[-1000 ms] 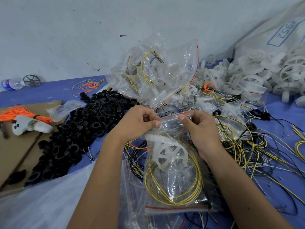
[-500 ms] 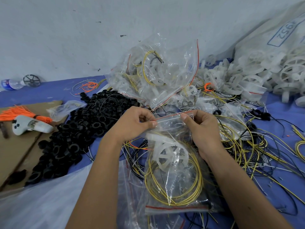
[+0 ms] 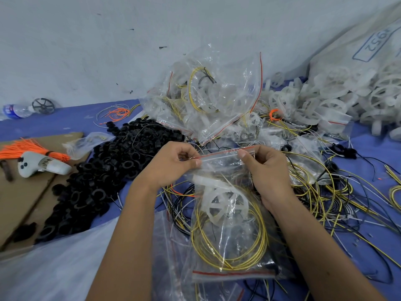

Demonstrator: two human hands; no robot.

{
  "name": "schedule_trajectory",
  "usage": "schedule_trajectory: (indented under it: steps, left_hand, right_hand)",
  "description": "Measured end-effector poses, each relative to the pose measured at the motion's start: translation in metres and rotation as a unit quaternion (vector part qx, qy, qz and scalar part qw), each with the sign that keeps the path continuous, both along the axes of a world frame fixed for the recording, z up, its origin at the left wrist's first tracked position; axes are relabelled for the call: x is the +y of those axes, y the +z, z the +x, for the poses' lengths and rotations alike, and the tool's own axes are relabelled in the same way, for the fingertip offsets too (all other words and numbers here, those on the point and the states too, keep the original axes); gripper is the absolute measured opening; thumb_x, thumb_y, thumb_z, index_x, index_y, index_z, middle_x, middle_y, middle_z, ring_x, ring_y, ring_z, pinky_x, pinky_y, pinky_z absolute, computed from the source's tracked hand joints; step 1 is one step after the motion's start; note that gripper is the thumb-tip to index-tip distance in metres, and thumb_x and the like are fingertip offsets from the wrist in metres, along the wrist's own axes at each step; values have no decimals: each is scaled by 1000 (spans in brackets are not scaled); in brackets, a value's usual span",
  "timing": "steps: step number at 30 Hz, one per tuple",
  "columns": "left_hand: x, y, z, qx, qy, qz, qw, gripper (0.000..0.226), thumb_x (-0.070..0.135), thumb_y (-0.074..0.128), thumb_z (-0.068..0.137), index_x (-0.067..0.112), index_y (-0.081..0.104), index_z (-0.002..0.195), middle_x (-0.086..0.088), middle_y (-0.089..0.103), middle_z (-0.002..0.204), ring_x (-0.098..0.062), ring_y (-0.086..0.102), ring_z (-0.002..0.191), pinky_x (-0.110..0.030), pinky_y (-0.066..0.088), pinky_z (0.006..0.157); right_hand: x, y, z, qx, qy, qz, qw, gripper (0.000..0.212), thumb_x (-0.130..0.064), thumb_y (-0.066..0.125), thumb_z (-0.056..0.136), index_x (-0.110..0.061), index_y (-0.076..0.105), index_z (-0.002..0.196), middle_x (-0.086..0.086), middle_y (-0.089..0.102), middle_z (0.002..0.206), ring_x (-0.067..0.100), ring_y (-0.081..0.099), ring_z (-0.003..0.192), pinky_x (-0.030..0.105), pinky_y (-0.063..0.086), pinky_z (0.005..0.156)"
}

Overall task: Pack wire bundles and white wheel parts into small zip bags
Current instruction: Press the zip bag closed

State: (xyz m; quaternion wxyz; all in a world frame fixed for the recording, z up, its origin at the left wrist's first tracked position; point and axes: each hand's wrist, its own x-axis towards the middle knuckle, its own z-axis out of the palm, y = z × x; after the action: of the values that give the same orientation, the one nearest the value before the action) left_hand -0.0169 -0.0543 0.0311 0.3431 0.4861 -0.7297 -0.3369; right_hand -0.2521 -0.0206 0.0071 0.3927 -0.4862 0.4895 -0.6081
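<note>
While both hands pinch its red-striped top, a small zip bag (image 3: 225, 209) hangs over the near middle of the blue worktop (image 3: 54, 127).

Head view: the left hand (image 3: 171, 168) pinches the bag's top left corner and the right hand (image 3: 267, 170) its top right, the strip stretched between them; a white wheel part (image 3: 223, 200) and a yellow wire bundle (image 3: 230, 240) sit inside, below the hands. Toward the far edge, against the wall, rises a heap of filled bags (image 3: 212, 98); white wheels (image 3: 338, 98) crowd the far right corner. Black rings (image 3: 102, 172) spread left of the left forearm, loose wires (image 3: 338, 205) right of the right one. Cardboard (image 3: 19, 196) covers the left edge, leaving bare blue only at far left.
</note>
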Motion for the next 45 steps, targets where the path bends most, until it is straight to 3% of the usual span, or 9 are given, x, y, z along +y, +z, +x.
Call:
schedule_trajectory:
  steps: [4, 11, 16, 20, 22, 25, 30, 34, 45]
  left_hand:
    - [-3, 1, -2, -9, -1, -9, 1000, 17, 9, 78, 87, 22, 76, 76, 3, 71, 70, -9, 62, 66, -21, 50, 66]
    - [-2, -2, 8, 18, 21, 25, 999, 11, 11, 81, 86, 14, 76, 77, -14, 74, 77, -14, 64, 69, -29, 51, 68]
    - [-3, -1, 4, 1, 18, 1, 1000, 21, 9, 78, 88, 23, 74, 73, 5, 70, 67, -6, 61, 63, -19, 49, 63]
    - [-3, -1, 8, 22, 29, 21, 999, 17, 8, 78, 88, 22, 76, 78, -6, 74, 76, -11, 65, 71, -25, 53, 71]
    - [-3, -3, 12, 31, 30, 34, 999, 13, 6, 77, 88, 16, 76, 81, -13, 75, 80, -14, 66, 73, -28, 54, 74]
    - [-3, -5, 15, 29, 31, 23, 999, 8, 3, 75, 90, 8, 75, 83, -3, 73, 75, -10, 64, 70, -24, 53, 70]
    - [-4, -3, 13, 12, 27, 7, 1000, 12, 3, 74, 91, 10, 74, 81, 1, 74, 72, -8, 65, 67, -20, 52, 68]
    - [-1, -3, 20, 39, 55, 43, 997, 5, 7, 76, 90, 6, 76, 85, -18, 76, 82, -15, 67, 71, -27, 55, 70]
    - [6, 5, 20, 80, 53, 19, 995, 13, -1, 71, 91, 7, 72, 80, -5, 71, 71, -9, 63, 63, -18, 52, 66]
  right_hand:
    - [-1, 0, -1, -16, -11, 10, 1000, 16, -21, 74, 92, -25, 78, 77, 8, 70, 71, 20, 61, 66, 50, 59, 69]
    - [0, 1, 0, -22, -13, 6, 1000, 17, -20, 75, 91, -28, 78, 77, 1, 70, 69, 13, 59, 64, 29, 53, 59]
    - [-1, 1, -1, -32, -19, 11, 999, 18, -20, 75, 91, -28, 78, 75, 8, 68, 73, 19, 59, 66, 36, 54, 62]
    - [-1, 1, -2, -50, -18, 19, 998, 16, -20, 75, 91, -26, 77, 76, 9, 66, 72, 22, 59, 64, 45, 58, 62]
    - [-2, 0, -1, -50, -20, 18, 998, 16, -20, 75, 91, -25, 77, 76, 8, 66, 71, 20, 58, 62, 43, 58, 59]
    - [-1, 1, -1, -43, -22, 9, 999, 17, -19, 75, 91, -27, 77, 76, 6, 67, 70, 17, 59, 62, 30, 56, 54]
    - [1, 2, -3, -60, -16, 27, 998, 15, -20, 76, 91, -24, 77, 76, 10, 66, 72, 25, 60, 67, 53, 59, 60]
    - [2, 4, -3, -62, -26, 26, 997, 15, -20, 76, 91, -24, 77, 76, 9, 65, 71, 18, 60, 60, 27, 54, 51]
    - [3, 6, -3, -87, -28, 27, 995, 17, -17, 74, 92, -17, 74, 75, 11, 64, 71, 16, 61, 55, 25, 54, 48]
